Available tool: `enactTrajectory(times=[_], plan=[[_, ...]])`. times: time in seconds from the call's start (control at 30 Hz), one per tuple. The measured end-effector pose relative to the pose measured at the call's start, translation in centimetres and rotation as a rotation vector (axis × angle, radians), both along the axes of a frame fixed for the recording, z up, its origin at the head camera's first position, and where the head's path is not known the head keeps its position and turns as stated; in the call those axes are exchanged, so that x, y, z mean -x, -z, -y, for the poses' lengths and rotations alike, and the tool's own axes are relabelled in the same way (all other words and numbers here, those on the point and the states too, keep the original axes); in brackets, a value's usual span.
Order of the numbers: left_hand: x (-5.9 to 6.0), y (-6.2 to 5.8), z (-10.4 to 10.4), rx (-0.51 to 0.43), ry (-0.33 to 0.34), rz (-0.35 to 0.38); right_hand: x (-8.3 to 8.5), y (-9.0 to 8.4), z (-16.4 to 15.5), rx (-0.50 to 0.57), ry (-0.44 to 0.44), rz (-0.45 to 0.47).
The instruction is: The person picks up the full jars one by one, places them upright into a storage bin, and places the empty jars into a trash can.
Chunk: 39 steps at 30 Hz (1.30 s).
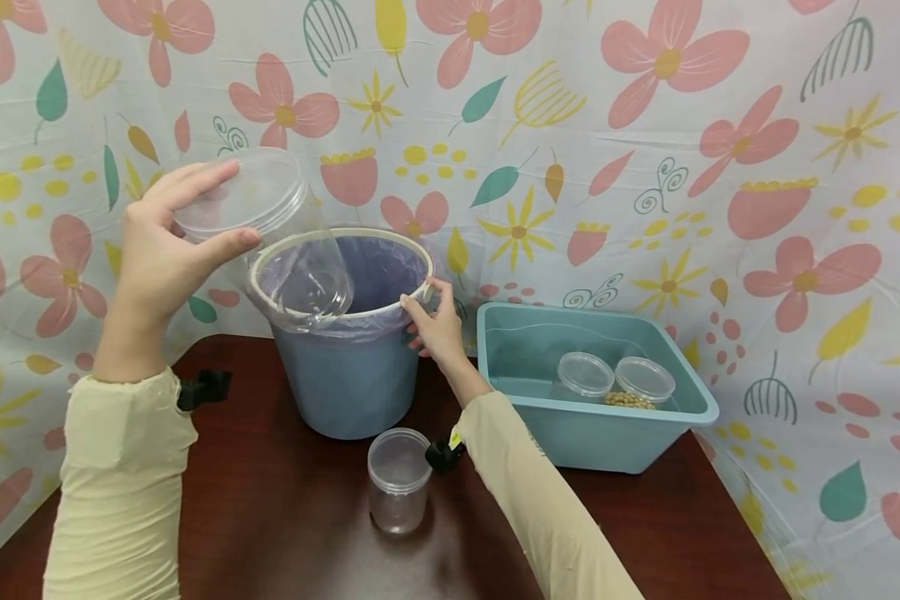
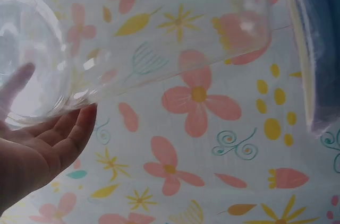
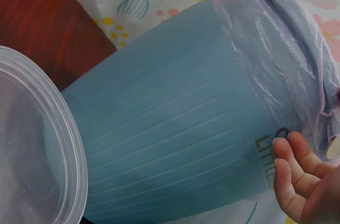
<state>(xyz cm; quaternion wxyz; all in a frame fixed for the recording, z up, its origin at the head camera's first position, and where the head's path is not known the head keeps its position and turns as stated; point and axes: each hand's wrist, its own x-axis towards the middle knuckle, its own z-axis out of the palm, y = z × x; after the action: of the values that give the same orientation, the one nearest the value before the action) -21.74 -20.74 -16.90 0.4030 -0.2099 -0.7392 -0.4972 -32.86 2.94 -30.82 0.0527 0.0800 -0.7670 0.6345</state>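
My left hand (image 1: pixel 161 242) grips a large clear plastic jar (image 1: pixel 318 271) by its lidded end, thumb on the near side and fingers on the far side. The jar slants, its base overlapping the mouth of a blue-grey trash bin (image 1: pixel 345 375) in the head view. In the left wrist view the jar (image 2: pixel 175 70) looks see-through, with fingers under its lid end. My right hand (image 1: pixel 441 325) pinches the bin's cream rim ring (image 1: pixel 390 236) at its right side. A thin purplish liner (image 3: pixel 265 59) folds over the bin's edge.
A smaller clear jar (image 1: pixel 399 487) stands on the dark wooden table (image 1: pixel 270 517) in front of the bin. To the right, a teal tub (image 1: pixel 592 433) holds two lidded clear jars (image 1: pixel 585 375), one with beige pieces inside. A flowered curtain (image 1: pixel 540 150) hangs close behind.
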Motion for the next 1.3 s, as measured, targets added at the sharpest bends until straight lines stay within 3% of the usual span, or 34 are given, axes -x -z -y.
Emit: enactTrajectory(times=[0.17, 0.33, 0.83, 0.93, 1.13, 1.3], plan=[[1.4, 0.6, -0.1, -0.029, -0.054, -0.047, -0.1, 0.0, -0.1, 0.001, -0.006, -0.001], [2.6, 1.2, -0.4, 0.018, -0.115, -0.030, -0.1, 0.0, -0.1, 0.001, -0.014, -0.010], [5.9, 4.2, -1.4, 0.135, -0.114, 0.012, 0.0, 0.2, 0.0, 0.008, -0.013, -0.022], [6.2, 4.8, -1.6, 0.184, -0.115, 0.077, 0.0, 0.1, 0.0, 0.014, -0.015, -0.021], [6.3, 5.4, -1.3, 0.324, -0.098, 0.332, 0.0, 0.2, -0.1, 0.013, -0.020, -0.034], [6.6, 6.1, -0.6, 0.415, -0.079, 0.439, 0.0, 0.2, -0.1, 0.011, -0.015, -0.033]])
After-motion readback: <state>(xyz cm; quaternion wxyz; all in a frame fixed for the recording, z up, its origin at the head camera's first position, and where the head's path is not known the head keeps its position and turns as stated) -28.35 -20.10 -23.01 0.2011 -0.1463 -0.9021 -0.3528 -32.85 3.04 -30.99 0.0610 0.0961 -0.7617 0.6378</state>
